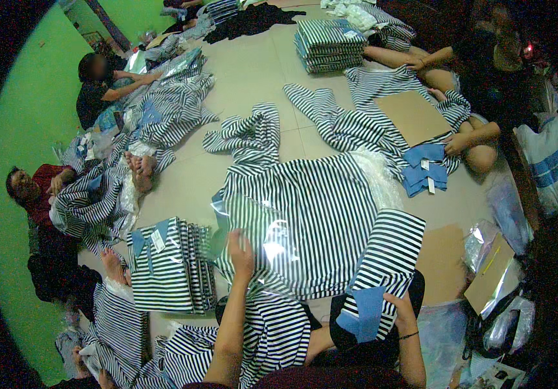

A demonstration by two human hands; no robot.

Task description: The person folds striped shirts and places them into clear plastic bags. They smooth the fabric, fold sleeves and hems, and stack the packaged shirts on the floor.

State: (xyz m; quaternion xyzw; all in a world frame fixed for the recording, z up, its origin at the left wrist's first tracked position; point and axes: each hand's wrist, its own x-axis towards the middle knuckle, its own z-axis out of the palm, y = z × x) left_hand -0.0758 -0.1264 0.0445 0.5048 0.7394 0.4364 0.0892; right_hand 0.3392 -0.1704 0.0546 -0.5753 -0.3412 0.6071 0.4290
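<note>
My left hand (241, 255) is raised at the middle, its fingers closed on a clear plastic bag (279, 243) that catches the light. The bag spreads over a black-and-white striped garment (321, 207) lying on the floor. At the right, my right hand (403, 311) grips the lower edge of a folded striped shirt (392, 243) by its blue collar end. That shirt is tilted over my leg. More striped cloth (272, 330) lies across my lap beneath my left forearm.
A stack of bagged, folded shirts (169, 266) stands left of me, another stack (329, 45) far ahead. Co-workers sit along both sides. One at the right has a hand by a brown cardboard sheet (413, 118). Plastic bags (512, 324) and cardboard (444, 259) lie right.
</note>
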